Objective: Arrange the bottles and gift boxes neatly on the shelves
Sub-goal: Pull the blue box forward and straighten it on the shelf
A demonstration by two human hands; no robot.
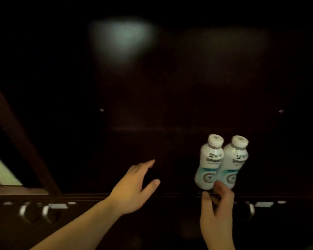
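Two white bottles (221,162) side by side, touching, tilted slightly right, on a dark shelf (152,194) at right of center. Right hand (217,210) at their bases, fingertips (218,184) touching the lower edge, grip loose, not clearly closed. Left hand (134,188) open, fingers spread, reaching over the shelf, holding nothing. Surroundings too dark to make out.

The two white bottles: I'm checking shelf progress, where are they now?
In the head view the two white bottles stand side by side, touching, low right on the dark shelf, just above the right hand; the left hand reaches out empty.
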